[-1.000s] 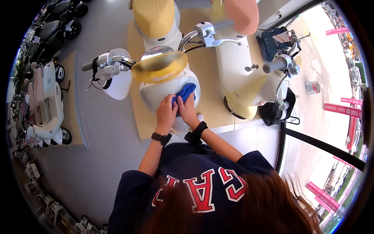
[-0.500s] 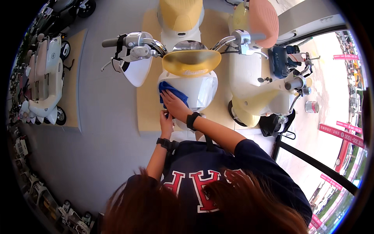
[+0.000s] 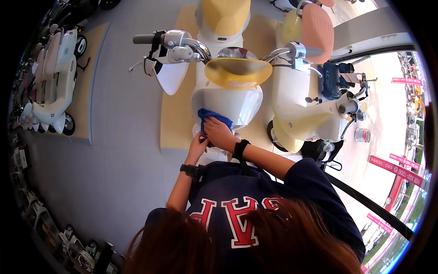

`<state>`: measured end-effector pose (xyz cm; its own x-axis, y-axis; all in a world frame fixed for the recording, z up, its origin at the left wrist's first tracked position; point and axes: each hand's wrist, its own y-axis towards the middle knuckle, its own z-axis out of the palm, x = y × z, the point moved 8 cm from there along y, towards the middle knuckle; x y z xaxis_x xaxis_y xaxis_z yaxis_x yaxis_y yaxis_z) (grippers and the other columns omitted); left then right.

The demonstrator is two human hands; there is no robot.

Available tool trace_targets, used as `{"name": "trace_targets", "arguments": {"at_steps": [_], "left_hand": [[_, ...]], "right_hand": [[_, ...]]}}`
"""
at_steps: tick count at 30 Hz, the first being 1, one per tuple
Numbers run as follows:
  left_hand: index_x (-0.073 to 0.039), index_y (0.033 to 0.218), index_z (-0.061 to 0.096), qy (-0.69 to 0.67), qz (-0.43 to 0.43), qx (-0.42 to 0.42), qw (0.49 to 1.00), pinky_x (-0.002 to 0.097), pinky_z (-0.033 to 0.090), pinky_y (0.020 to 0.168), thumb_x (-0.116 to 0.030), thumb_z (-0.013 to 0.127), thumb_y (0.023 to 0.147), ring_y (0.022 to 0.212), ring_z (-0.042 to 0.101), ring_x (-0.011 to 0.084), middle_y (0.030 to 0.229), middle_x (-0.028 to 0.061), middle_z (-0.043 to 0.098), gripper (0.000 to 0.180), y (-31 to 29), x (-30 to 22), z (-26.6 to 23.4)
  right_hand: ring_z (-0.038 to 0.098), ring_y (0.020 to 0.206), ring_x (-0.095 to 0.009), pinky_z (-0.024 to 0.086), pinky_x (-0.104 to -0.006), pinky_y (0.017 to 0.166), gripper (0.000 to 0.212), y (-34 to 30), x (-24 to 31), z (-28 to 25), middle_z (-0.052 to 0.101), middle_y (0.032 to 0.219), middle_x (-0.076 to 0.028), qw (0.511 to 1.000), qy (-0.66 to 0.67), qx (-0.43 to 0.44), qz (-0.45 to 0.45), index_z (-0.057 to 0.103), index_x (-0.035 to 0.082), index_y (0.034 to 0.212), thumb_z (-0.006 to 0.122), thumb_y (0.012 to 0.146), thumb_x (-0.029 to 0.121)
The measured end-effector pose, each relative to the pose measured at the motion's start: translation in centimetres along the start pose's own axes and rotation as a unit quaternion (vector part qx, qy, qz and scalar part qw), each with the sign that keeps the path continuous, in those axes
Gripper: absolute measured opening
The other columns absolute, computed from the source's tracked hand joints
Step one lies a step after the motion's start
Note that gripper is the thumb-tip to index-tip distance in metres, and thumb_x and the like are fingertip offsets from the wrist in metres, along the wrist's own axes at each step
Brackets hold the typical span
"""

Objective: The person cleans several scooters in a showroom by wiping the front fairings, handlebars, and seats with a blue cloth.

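In front of me stands a white scooter with a yellow seat; its rounded white front panel (image 3: pixel 230 102) faces me below a yellow windscreen (image 3: pixel 238 73). My right hand (image 3: pixel 220 133) presses a bunched blue cloth (image 3: pixel 211 116) against the lower left of that panel, fingers curled into the fabric. Just left of it and lower, my left hand (image 3: pixel 197 148) is closed near the panel's bottom edge, its fingertips beside the cloth. What those fingertips pinch, if anything, is hidden. Both wrists wear black bands.
A pale yellow and white scooter (image 3: pixel 310 119) with a pink seat stands close on the right. Chrome handlebars (image 3: pixel 196 45) with a brake lever jut out above my hands. More scooters line a low wooden platform (image 3: pixel 86 114) at left. Right are a glass wall and a can (image 3: pixel 362 135).
My right hand and the cloth have slid lower on the front panel, and its fingers are more curled. My left hand stays close below. The whole view has shifted slightly.
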<state>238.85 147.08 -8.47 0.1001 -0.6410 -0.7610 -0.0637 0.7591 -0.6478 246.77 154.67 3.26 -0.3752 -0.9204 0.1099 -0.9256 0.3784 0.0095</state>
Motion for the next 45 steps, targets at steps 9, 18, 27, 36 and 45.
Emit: {"name": "trace_targets", "arguments": {"at_steps": [9, 18, 27, 36, 45], "left_hand": [[-0.001, 0.12, 0.057, 0.274, 0.279, -0.057, 0.919, 0.0443, 0.053, 0.083, -0.011, 0.063, 0.094, 0.097, 0.066, 0.0418, 0.105, 0.021, 0.069, 0.028, -2.2, -17.0, 5.4], [-0.001, 0.115, 0.059, 0.454, 0.394, 0.048, 0.798, 0.0463, 0.053, 0.081, -0.008, 0.062, 0.093, 0.095, 0.065, 0.039, 0.102, 0.0172, 0.068, 0.023, 0.0, -20.8, 12.2], [-0.002, 0.112, 0.06, 0.455, 0.404, 0.193, 0.77, 0.0456, 0.054, 0.081, -0.01, 0.063, 0.092, 0.098, 0.067, 0.0376, 0.102, 0.0168, 0.07, 0.022, -2.3, -17.3, 13.5], [-0.004, 0.111, 0.063, 0.488, 0.419, 0.295, 0.707, 0.0448, 0.053, 0.081, -0.008, 0.07, 0.085, 0.095, 0.066, 0.0367, 0.102, 0.016, 0.069, 0.027, -4.1, -17.6, 15.9], [-0.005, 0.118, 0.06, 0.489, 0.391, 0.278, 0.728, 0.0437, 0.053, 0.084, -0.011, 0.069, 0.088, 0.101, 0.065, 0.0361, 0.109, 0.0139, 0.069, 0.031, -5.8, -15.2, 28.8]], "right_hand": [[0.025, 0.151, -0.036, 0.022, -0.048, 0.123, 0.077, -7.3, -8.5, -5.8, 0.028, 0.166, -0.009, 0.913, 0.194, -0.183, 0.308, 0.034, 0.013, 0.158, 0.068, 0.092, 0.03], [0.032, 0.148, -0.037, 0.027, -0.0397, 0.12, 0.082, -13.1, -10.3, 3.6, 0.029, 0.159, -0.031, 0.603, 0.523, -0.327, 0.505, 0.022, -0.006, 0.155, 0.065, 0.099, 0.036], [0.038, 0.142, -0.024, 0.031, -0.0428, 0.117, 0.087, -15.7, -4.3, 5.6, 0.037, 0.157, -0.015, 0.319, 0.789, -0.279, 0.446, 0.02, 0.007, 0.162, 0.063, 0.096, 0.045], [0.058, 0.117, -0.034, 0.047, -0.0394, 0.1, 0.072, -16.3, -6.7, 5.4, 0.057, 0.132, -0.022, 0.437, 0.613, -0.324, 0.573, 0.028, 0.003, 0.153, 0.06, 0.095, 0.031], [0.063, 0.102, -0.028, 0.051, -0.0378, 0.089, 0.056, -28.2, -10.0, 8.1, 0.064, 0.114, -0.022, 0.351, 0.607, -0.413, 0.581, 0.041, -0.001, 0.145, 0.055, 0.094, 0.019]]}}
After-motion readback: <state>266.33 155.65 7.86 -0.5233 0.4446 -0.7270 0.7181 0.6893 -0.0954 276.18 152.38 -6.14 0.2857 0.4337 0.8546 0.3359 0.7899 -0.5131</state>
